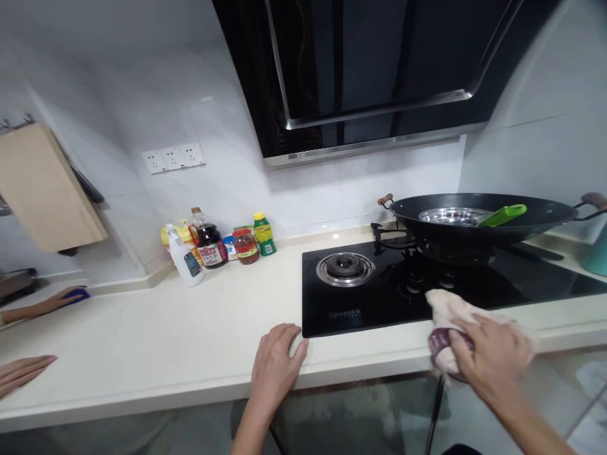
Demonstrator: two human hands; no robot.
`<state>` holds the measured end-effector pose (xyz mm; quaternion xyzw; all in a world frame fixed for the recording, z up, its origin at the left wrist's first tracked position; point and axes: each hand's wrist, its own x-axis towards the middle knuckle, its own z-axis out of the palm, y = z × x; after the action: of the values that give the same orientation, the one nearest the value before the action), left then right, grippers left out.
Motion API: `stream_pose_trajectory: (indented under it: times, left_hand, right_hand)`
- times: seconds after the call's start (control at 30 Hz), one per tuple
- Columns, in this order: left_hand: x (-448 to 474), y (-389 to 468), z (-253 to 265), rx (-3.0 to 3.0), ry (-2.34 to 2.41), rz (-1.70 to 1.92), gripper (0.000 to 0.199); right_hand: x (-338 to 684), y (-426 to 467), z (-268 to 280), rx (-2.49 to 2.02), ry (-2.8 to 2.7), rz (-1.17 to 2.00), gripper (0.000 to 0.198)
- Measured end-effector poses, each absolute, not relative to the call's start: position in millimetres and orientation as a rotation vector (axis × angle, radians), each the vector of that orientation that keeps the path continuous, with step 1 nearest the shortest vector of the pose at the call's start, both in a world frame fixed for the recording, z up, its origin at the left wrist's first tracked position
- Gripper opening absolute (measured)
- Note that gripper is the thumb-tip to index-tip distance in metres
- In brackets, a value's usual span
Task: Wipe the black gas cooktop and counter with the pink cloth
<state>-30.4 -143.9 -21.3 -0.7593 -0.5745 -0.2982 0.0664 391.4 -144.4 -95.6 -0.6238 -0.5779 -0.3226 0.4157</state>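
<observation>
My right hand (497, 354) grips a pale cloth (448, 309) with a purple patch, at the front edge of the black glass gas stove (370, 313). Part of the cloth lies over the stove's edge and part hangs at the counter's front. My left hand (276, 357) rests on the white counter (203, 341) by the stove's front left corner, its fingers laid out and holding nothing. Behind it on the stove is the bare left burner (346, 268). A big black wok (512, 230) stands on the right side, with a metal strainer-like dish (455, 217) and a green handle (505, 215) in it.
Another person's two hands are at the far left, one on a blue sponge-like pad (74, 295). By the wall stand a white spray bottle (184, 259), a dark sauce bottle (208, 240), a red-lidded jar (245, 246) and a green bottle (264, 235). A range hood (379, 120) overhangs the stove.
</observation>
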Motion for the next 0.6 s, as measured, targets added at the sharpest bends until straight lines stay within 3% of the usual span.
stream_pose_trajectory:
  times: [0.13, 0.27, 0.6]
  left_hand:
    - [-30.8, -144.6, -21.4, -2.28, -1.717, -0.892, 0.026]
    - [-32.1, -145.4, -22.1, -2.264, -1.705, -0.889, 0.026]
    - [-31.1, -147.3, -18.7, -2.292, -1.739, -0.854, 0.027]
  right_hand:
    - [310.1, -157.6, -97.9, -1.488, -1.58, -0.677, 0.031]
    - [279.2, -164.2, -106.2, -1.346, -1.781, -0.599, 0.039]
    - [395.6, -159.7, -122.3, -1.232, -2.091, -0.663, 0.075]
